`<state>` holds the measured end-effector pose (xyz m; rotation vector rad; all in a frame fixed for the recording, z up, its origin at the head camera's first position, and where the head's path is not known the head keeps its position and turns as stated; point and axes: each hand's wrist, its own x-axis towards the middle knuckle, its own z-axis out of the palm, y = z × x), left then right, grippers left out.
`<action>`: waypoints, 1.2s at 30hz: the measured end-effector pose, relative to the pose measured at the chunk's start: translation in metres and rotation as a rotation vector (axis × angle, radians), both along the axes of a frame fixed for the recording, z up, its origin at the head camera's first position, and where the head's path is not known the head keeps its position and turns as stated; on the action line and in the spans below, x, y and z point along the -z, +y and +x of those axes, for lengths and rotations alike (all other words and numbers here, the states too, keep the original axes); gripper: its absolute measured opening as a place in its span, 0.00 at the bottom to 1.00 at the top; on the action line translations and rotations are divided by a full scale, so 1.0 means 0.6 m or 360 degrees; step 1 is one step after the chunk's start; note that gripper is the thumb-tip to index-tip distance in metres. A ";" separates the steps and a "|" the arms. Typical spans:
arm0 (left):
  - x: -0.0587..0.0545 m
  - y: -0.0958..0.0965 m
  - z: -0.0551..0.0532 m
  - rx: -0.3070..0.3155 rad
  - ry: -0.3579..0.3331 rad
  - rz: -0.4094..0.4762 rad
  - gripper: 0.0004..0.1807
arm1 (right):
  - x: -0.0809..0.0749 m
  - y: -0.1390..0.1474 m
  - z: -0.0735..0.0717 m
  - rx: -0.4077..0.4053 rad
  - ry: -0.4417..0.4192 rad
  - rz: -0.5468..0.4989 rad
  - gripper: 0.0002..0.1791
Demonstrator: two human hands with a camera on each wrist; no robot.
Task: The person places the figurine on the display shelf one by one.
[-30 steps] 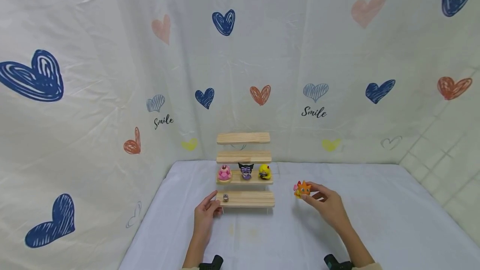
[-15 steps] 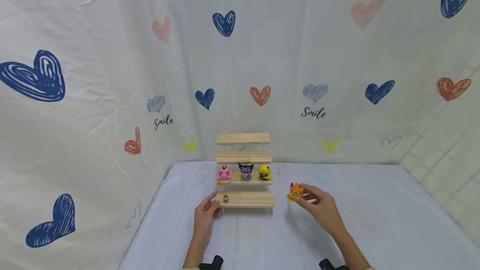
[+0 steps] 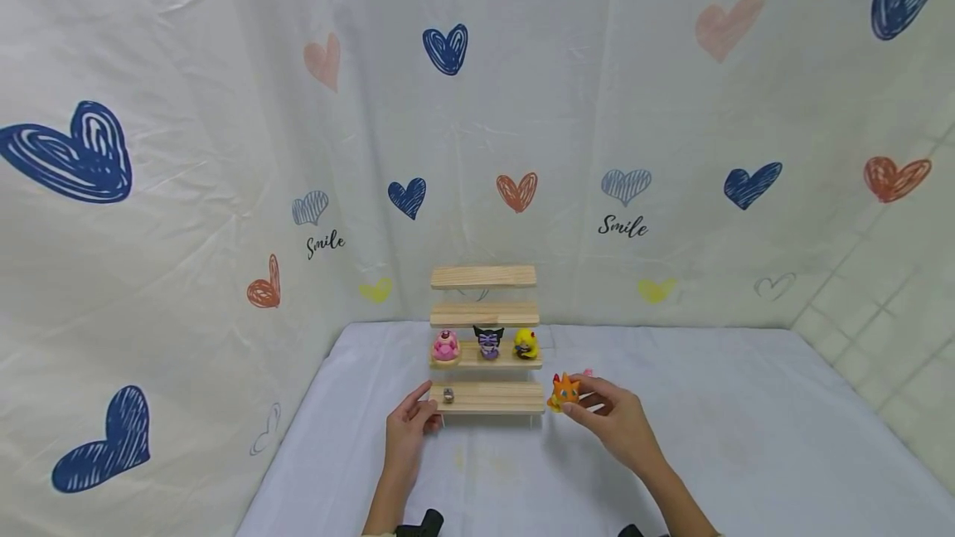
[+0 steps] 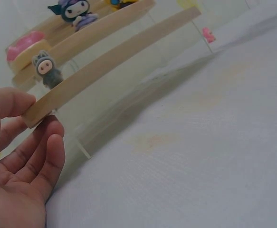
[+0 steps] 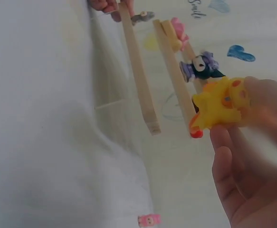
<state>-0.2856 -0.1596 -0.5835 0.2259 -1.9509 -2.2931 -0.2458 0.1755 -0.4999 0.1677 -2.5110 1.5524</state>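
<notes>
My right hand (image 3: 618, 425) pinches a small orange-and-yellow toy figurine (image 3: 564, 393) just off the right end of the bottom plank (image 3: 492, 398) of a wooden tiered display shelf. In the right wrist view the figurine (image 5: 221, 104) shows its yellow side, and part of the hand is blurred. My left hand (image 3: 406, 436) grips the left end of that bottom plank, thumb and fingers on either side of it. A tiny grey figurine (image 4: 48, 71) with upright ears stands on this plank near the left fingers.
On the tier above stand a pink figurine (image 3: 446, 346), a black-and-purple one (image 3: 489, 342) and a yellow one (image 3: 525, 344). The upper planks (image 3: 483, 276) are bare. A small pink figurine (image 5: 149, 220) is on the white tablecloth (image 3: 731, 437), partly behind my right hand in the head view.
My right hand has carried the orange-and-yellow figurine left and nearer, up to the bottom plank's right end. The left hand keeps its grip in the same place.
</notes>
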 end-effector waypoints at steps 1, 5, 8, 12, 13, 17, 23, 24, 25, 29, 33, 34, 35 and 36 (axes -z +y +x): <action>0.000 0.000 0.000 0.0000 -0.0001 0.0010 0.27 | 0.000 -0.005 0.001 -0.0011 -0.0016 -0.0007 0.24; 0.000 -0.001 0.001 -0.0001 -0.0010 0.0007 0.27 | 0.003 -0.024 0.003 -0.0053 -0.0078 -0.0043 0.24; 0.000 0.000 0.002 -0.0003 -0.0012 -0.0010 0.26 | 0.004 -0.038 0.002 -0.0074 -0.0087 -0.0050 0.23; -0.003 0.001 0.003 -0.0003 -0.0008 -0.0008 0.25 | 0.004 -0.055 0.000 -0.0126 -0.0059 -0.0073 0.23; -0.003 0.001 0.003 -0.0003 -0.0008 -0.0007 0.25 | 0.005 -0.059 -0.001 -0.0144 -0.0053 -0.0079 0.23; -0.004 0.001 0.003 0.0003 -0.0006 -0.0026 0.25 | 0.008 -0.076 -0.006 -0.0217 -0.0043 -0.0079 0.23; -0.004 0.001 0.002 0.0005 0.0004 -0.0013 0.25 | 0.016 -0.103 -0.015 -0.0291 -0.0038 -0.0100 0.24; -0.005 0.001 0.002 0.0005 0.0008 -0.0005 0.25 | 0.017 -0.108 -0.017 -0.0292 -0.0040 -0.0105 0.24; -0.004 0.001 0.002 0.0006 0.0014 0.0003 0.25 | 0.018 -0.113 -0.019 -0.0292 -0.0040 -0.0113 0.24; -0.002 0.000 0.001 0.0008 0.0041 0.0025 0.26 | 0.023 -0.130 -0.027 -0.0281 -0.0038 -0.0144 0.24; 0.001 0.000 0.000 0.0000 0.0054 0.0024 0.26 | 0.024 -0.147 -0.032 -0.0261 -0.0017 -0.0161 0.23; 0.002 0.000 0.000 -0.0002 0.0050 0.0023 0.26 | 0.023 -0.150 -0.033 -0.0250 -0.0008 -0.0166 0.23; 0.002 0.000 0.000 -0.0006 0.0046 0.0022 0.26 | 0.023 -0.154 -0.034 -0.0236 -0.0002 -0.0167 0.23; 0.002 0.000 0.000 -0.0010 0.0042 0.0020 0.26 | 0.022 -0.157 -0.035 -0.0224 0.0002 -0.0168 0.23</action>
